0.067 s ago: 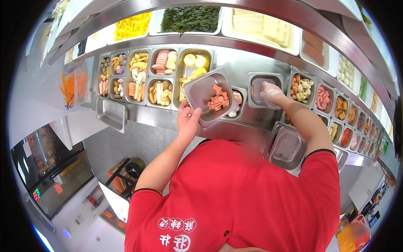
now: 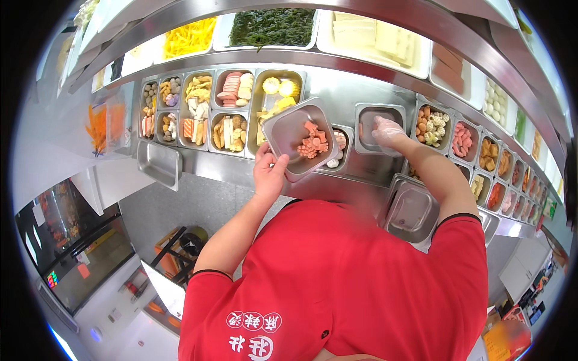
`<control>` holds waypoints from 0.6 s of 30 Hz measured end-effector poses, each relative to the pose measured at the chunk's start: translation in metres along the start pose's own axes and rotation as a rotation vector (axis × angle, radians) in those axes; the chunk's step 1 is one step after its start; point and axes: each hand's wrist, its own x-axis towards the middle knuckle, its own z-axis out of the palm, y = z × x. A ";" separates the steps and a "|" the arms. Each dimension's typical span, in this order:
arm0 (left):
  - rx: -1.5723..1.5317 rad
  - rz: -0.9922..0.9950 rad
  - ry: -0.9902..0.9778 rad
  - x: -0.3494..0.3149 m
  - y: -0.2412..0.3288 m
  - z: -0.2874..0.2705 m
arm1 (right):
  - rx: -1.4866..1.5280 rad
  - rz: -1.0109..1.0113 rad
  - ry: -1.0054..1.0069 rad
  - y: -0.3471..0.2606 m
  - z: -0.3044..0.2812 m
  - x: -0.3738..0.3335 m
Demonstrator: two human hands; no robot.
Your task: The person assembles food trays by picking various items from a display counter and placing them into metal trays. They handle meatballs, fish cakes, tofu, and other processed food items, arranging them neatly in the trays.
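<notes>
My left hand [image 2: 270,172] grips the near left edge of a steel food pan [image 2: 286,129], thumb over the rim, and holds it tilted above the counter. Pink scored sausage pieces [image 2: 313,142] lie bunched at the right side of that pan. To the right, my right hand [image 2: 389,133] wears a clear plastic glove and reaches into a second steel pan [image 2: 380,109] set in the counter. Its fingers are bunched together; whatever they hold is hidden. Some pink shows at that pan's left side. Beneath the held pan, a pan of white and pinkish balls [image 2: 337,157] is partly covered.
Pans with corn [image 2: 281,88], sliced sausage [image 2: 232,90] and other foods line the left. More filled pans, one with mixed balls [image 2: 432,127], curve away right. Empty steel pans [image 2: 413,210] sit by my right elbow. Trays of seaweed [image 2: 274,28] and tofu sheets [image 2: 376,41] stand behind a metal rail.
</notes>
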 end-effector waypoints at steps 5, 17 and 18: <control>-0.026 -0.022 -0.018 -0.001 0.001 0.007 | 0.040 -0.075 -0.019 -0.008 0.016 0.015; 0.007 0.041 0.047 -0.002 -0.008 0.011 | 0.292 -0.146 -0.063 0.009 0.035 0.050; -0.004 0.035 0.047 -0.002 -0.009 0.011 | 0.282 -0.132 -0.056 0.005 0.032 0.048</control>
